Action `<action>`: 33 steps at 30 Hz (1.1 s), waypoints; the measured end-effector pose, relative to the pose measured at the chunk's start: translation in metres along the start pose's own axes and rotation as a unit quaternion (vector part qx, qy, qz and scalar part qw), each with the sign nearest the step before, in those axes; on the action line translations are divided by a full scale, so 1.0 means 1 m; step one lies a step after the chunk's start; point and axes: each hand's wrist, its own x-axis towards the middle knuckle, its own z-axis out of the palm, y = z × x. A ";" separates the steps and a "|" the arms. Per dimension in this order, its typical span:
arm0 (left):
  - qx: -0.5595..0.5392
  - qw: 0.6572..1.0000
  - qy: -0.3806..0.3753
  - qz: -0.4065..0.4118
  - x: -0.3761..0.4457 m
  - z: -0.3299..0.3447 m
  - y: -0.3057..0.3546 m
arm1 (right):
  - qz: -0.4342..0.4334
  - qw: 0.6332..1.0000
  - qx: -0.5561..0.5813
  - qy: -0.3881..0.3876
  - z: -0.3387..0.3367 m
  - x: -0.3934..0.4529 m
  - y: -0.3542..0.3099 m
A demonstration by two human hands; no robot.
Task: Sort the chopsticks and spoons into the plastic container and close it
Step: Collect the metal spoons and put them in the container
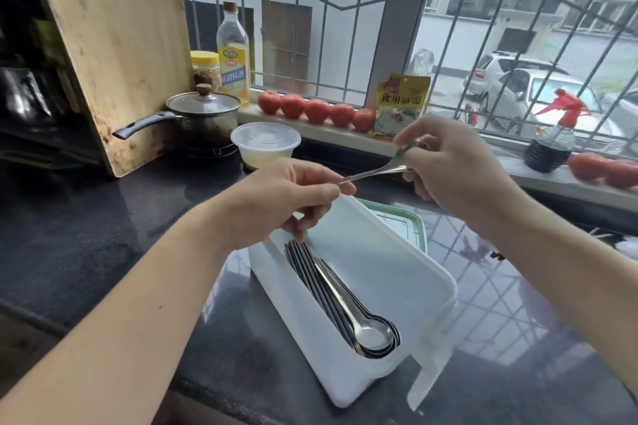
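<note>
Both hands hold one spoon [374,172] level above the far end of the open box [397,272], left hand [283,197] pinching its handle tip, right hand [452,166] curled round the bowl end, probably to line it up with the spoons [362,317] and chopsticks [310,269] stacked along the box's left wall.

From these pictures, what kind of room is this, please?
Most likely a home kitchen: a lidded pot on the dark counter, a wooden cutting board leaning upright, and a cooking wine bottle by the window.
</note>
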 end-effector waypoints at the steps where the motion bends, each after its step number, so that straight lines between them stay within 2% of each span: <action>1: -0.017 1.000 0.014 -0.002 0.001 0.000 0.000 | 0.016 1.000 -0.009 0.002 -0.002 -0.001 0.002; 3: -0.046 0.997 0.055 -0.010 0.004 0.002 -0.001 | 0.037 0.997 -0.054 -0.047 0.000 -0.011 0.008; 5: -0.061 0.993 0.102 -0.025 0.009 0.003 -0.003 | 0.044 0.986 -0.099 -0.129 0.005 -0.024 0.011; 7: -0.009 0.994 0.101 -0.049 0.013 -0.003 0.001 | 0.034 0.977 -0.127 -0.168 0.007 -0.034 0.015; 8: 0.048 0.994 0.080 -0.062 0.015 -0.011 0.006 | 0.024 0.981 -0.122 -0.149 0.007 -0.036 0.019; 10: 0.154 0.983 0.014 -0.095 0.022 -0.027 0.018 | 0.025 0.995 -0.069 -0.062 0.003 -0.034 0.031; 13: 0.212 0.957 -0.097 -0.174 0.040 -0.031 0.023 | 0.075 0.996 0.029 0.025 -0.001 -0.032 0.052; 16: 0.261 0.913 -0.183 -0.253 0.061 -0.012 0.009 | 0.101 0.993 0.052 0.029 -0.003 -0.036 0.066; 20: 0.297 0.874 -0.242 -0.300 0.078 0.015 -0.011 | 0.113 0.992 0.056 0.034 -0.014 -0.042 0.075; 23: 0.352 0.842 -0.255 -0.320 0.078 0.027 -0.023 | 0.124 0.990 0.052 0.037 -0.021 -0.049 0.082; 25: 0.400 0.824 -0.237 -0.324 0.076 0.026 -0.025 | 0.130 0.990 0.046 0.033 -0.024 -0.052 0.085; 27: 0.420 0.827 -0.201 -0.315 0.074 0.022 -0.024 | 0.134 0.990 0.043 0.029 -0.025 -0.054 0.087; 31: 0.356 0.873 -0.142 -0.301 0.072 0.018 -0.020 | 0.137 0.989 0.050 0.016 -0.023 -0.053 0.086; 33: 0.348 0.880 -0.120 -0.299 0.071 0.023 -0.022 | 0.138 0.989 0.059 0.008 -0.018 -0.052 0.084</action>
